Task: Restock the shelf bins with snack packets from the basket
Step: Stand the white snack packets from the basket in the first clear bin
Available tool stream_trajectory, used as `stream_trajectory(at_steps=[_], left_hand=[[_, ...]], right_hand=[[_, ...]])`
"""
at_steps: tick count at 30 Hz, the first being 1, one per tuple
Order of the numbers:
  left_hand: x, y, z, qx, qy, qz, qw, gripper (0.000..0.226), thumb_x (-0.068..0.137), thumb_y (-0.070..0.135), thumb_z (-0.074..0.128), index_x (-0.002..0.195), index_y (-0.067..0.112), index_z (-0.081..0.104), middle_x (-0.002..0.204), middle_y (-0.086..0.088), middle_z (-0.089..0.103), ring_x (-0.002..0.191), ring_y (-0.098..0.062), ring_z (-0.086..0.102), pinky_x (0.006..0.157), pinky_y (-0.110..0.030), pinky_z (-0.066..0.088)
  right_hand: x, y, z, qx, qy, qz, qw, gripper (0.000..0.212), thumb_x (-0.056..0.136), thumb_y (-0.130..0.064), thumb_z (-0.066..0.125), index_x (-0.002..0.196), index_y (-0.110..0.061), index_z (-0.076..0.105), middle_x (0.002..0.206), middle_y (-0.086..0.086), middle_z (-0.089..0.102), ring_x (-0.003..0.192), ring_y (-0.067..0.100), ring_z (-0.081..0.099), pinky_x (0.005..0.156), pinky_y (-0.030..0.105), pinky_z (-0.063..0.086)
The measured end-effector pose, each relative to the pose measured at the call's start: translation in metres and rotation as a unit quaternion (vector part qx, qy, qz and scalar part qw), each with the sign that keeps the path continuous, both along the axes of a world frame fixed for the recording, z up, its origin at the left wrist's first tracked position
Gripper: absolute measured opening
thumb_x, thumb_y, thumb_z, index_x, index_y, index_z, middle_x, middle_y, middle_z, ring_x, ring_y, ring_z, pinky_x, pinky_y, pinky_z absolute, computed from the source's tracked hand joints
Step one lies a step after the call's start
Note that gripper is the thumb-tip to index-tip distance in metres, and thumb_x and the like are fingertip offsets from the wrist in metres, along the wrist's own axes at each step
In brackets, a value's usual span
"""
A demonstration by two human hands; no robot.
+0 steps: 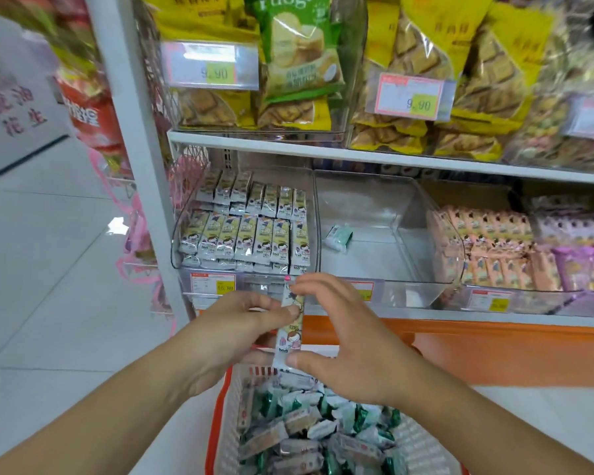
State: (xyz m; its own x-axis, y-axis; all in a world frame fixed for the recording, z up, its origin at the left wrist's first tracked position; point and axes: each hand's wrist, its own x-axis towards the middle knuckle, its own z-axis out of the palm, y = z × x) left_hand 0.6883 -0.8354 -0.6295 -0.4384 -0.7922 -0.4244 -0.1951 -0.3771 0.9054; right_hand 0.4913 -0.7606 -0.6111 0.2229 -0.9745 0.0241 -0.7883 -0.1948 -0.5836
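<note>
shop shelving faced us; our left hand [234,323] and right hand [350,337] both pinched one snack packet [290,329] above the basket [220,416]. we judged it should slot upright into the left bin [182,234], label forward.

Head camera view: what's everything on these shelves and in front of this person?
held packet: one, white and yellow, pinched between both hands
basket: one, orange, below hands, holding many green and white packets
left bin: clear, rows of white-yellow packets
middle bin: clear, one green packet inside
right bins: pink and purple packets
upper shelf bags: many, yellow, one green
price tags: several, pink-yellow
left hand: grips packet
right hand: grips packet
</note>
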Motion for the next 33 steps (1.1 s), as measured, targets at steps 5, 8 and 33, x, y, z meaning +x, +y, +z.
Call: stream_trajectory(at_steps=[5,8,33], left_hand=[[-0.001,0.002,0.005,0.002,-0.004,0.016,1.0,0.047,0.081,0.041,0.086,0.111,0.009,0.068,0.109,-0.025,0.074,0.107,-0.041,0.07,0.073,-0.039,0.063],[0.001,0.0,0.011,0.012,0.017,0.008,1.0,0.042,0.09,0.04,0.079,0.114,0.007,0.068,0.106,-0.02,0.076,0.102,-0.036,0.074,0.083,-0.046,0.064],[0.073,-0.083,0.011,-0.429,-0.373,-0.071,0.82,0.035,0.099,0.062,0.021,0.093,0.043,0.05,0.094,0.019,0.057,0.098,-0.005,0.052,0.09,-0.032,0.049]], right_hand=[[0.004,-0.005,-0.002,0.006,-0.008,-0.014,1.0,0.075,0.09,-0.049,0.077,0.15,-0.047,0.032,0.156,-0.038,0.019,0.146,-0.012,0.02,0.114,0.015,0.02],[0.005,-0.005,-0.003,0.007,-0.019,-0.027,0.999,0.075,0.09,-0.049,0.077,0.148,-0.053,0.03,0.154,-0.042,0.023,0.144,-0.014,0.023,0.118,0.02,0.024],[0.026,-0.291,0.029,0.043,0.049,-0.134,0.989,0.057,0.093,-0.037,0.076,0.14,-0.036,0.043,0.124,-0.009,0.053,0.087,0.009,0.062,0.061,0.027,0.041]])
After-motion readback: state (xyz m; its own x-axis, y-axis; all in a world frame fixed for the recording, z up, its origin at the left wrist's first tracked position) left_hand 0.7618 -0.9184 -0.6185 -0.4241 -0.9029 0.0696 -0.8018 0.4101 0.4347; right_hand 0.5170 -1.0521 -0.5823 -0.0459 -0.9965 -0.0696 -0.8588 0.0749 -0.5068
